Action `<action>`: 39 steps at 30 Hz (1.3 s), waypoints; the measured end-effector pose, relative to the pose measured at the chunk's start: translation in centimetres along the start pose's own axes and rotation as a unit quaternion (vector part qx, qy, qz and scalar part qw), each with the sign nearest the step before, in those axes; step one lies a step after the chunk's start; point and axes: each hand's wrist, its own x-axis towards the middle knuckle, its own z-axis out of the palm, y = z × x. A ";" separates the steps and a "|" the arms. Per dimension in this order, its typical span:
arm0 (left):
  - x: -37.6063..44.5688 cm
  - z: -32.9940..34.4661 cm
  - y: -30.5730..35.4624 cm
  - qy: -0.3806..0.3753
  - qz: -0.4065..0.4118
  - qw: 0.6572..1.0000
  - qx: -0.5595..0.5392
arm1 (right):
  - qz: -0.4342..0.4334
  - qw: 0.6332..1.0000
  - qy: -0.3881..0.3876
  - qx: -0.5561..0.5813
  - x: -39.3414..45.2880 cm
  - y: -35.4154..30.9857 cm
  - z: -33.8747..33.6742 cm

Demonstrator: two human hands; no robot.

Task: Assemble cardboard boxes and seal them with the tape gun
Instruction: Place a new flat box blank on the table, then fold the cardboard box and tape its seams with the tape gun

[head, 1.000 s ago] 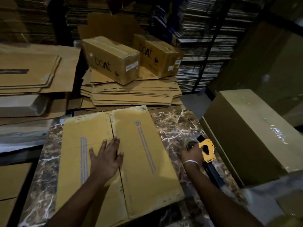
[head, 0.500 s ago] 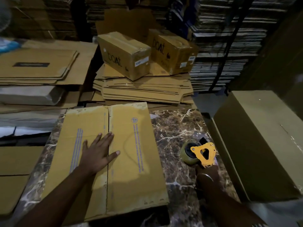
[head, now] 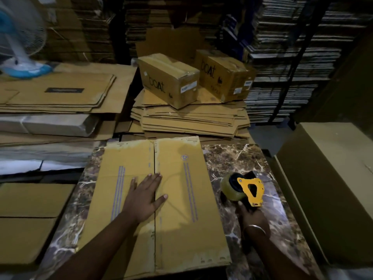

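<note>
One cardboard box [head: 161, 199], centre frame, under the flat, spread left hand [head: 144, 196]. One tape gun [head: 245, 189], lower right, gripped by the right hand [head: 251, 216]. Two sealed boxes [head: 169, 79] upper centre.

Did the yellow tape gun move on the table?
Yes. The tape gun, gripped by the right hand, has been stood up off the marble table, still right of the box.
</note>
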 end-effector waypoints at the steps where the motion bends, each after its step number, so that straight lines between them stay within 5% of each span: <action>1: -0.1 0.0 0.1 0.002 0.013 1.000 -0.005 | -0.023 1.000 -0.001 0.015 -0.4 -1.1 0.2; 9: 0.4 -0.4 0.0 -0.038 0.038 0.998 -0.027 | -0.150 0.980 0.014 0.132 -3.5 -12.4 -1.7; 12: 0.2 -0.1 0.2 -0.033 0.034 0.998 -0.031 | -0.137 0.955 -0.030 0.262 -5.3 -15.0 -1.9; 17: 0.5 -0.7 0.6 -0.023 0.000 0.996 -0.087 | -0.042 0.818 -0.321 0.476 -9.3 -17.2 -0.1; 22: 1.4 -1.7 0.5 -0.020 -0.068 0.971 -0.230 | -0.017 0.696 -0.525 0.490 -9.9 -15.5 3.2; 27: 2.2 -3.1 1.1 0.031 -0.163 0.869 -0.467 | -0.010 0.545 -0.662 0.514 -8.5 -13.5 5.3; 31: 2.4 -3.3 3.4 0.121 -0.218 0.773 -0.583 | -0.012 0.527 -0.680 0.510 -7.6 -13.1 5.8; 36: 3.2 -4.4 6.3 -0.083 -0.334 0.563 -0.751 | -0.017 0.515 -0.688 0.511 -7.5 -13.0 6.2; 39: 3.9 -4.4 6.3 -0.121 -0.358 0.499 -0.780 | -0.021 0.519 -0.686 0.510 -7.5 -13.0 6.0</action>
